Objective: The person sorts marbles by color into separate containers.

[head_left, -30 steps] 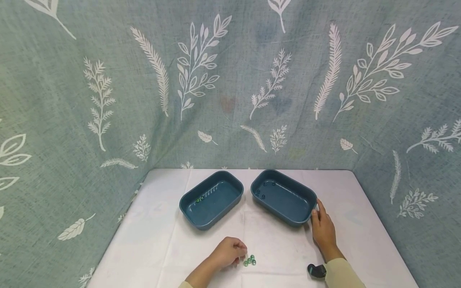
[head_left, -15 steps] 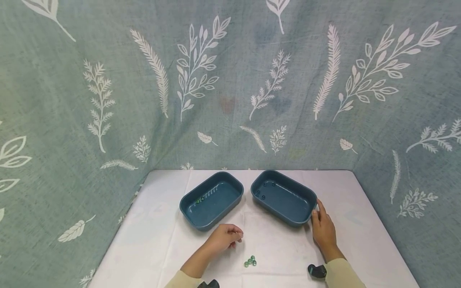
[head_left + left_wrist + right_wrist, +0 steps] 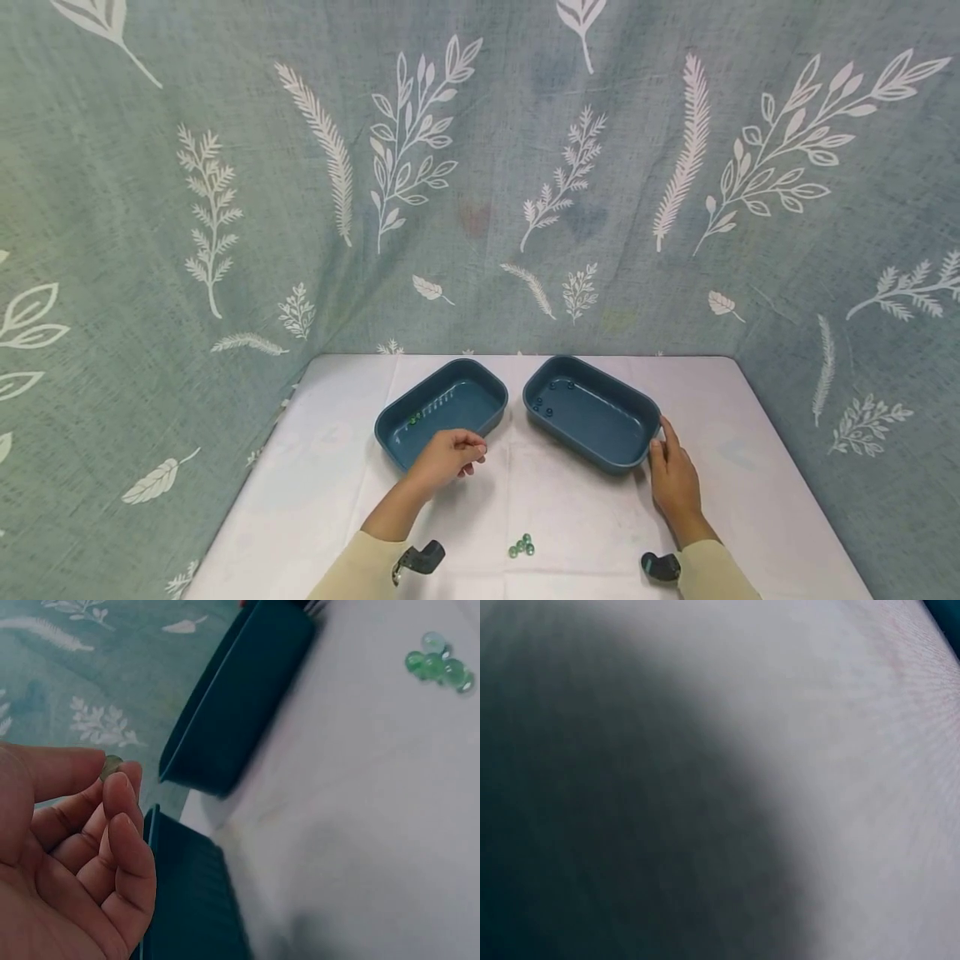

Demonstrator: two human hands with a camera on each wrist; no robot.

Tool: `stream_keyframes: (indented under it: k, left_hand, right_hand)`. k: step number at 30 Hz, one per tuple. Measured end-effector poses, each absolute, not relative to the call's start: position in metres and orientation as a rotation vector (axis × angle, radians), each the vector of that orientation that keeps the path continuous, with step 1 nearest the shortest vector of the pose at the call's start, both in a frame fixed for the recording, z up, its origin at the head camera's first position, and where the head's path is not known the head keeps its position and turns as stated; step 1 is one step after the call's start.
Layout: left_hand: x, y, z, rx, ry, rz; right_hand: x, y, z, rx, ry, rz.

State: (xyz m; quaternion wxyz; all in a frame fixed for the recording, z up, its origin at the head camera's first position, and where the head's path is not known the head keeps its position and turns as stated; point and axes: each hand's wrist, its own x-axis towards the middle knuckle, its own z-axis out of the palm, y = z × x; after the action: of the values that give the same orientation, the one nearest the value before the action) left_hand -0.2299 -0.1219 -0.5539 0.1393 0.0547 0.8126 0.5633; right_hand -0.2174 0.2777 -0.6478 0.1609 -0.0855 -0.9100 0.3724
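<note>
My left hand (image 3: 444, 463) is over the near edge of the left blue bin (image 3: 491, 408). In the left wrist view, its thumb and index finger pinch a greenish glass marble (image 3: 112, 765). A few green marbles lie inside that bin near its left wall. My right hand (image 3: 675, 479) rests against the right end of the right blue bin (image 3: 600, 412), its fingers fairly straight along the outside. Several dark-looking marbles (image 3: 549, 412) sit at that bin's left end. Nearer the front, a small cluster of green marbles (image 3: 522, 546) lies on the table.
A white cloth covers the table (image 3: 585, 525). Behind and at both sides hangs a grey-green curtain (image 3: 480, 208) with white leaf prints. Each wrist carries a black camera (image 3: 660, 567). The right wrist view is mostly blurred, with a dark shape over white cloth.
My left hand has moved up and leftward from the marble cluster to the left bin's near edge, a marble between its fingers. The right hand has stayed by the right bin.
</note>
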Motion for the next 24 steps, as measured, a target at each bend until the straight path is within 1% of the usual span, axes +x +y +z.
stream_keyframes:
  k: [6,15,24]
  left_hand:
    - [-0.242,-0.132,-0.550,0.084,2.385,1.621]
    - [-0.269,-0.148,-0.537,0.083,2.394,1.649]
    - [-0.294,-0.158,-0.537,0.013,2.390,1.653]
  right_hand:
    - [-0.216,0.277,-0.647,-0.255,-2.613,1.071]
    - [-0.217,0.277,-0.646,-0.263,-2.618,1.068]
    - [-0.217,0.277,-0.646,-0.262,-2.620,1.066]
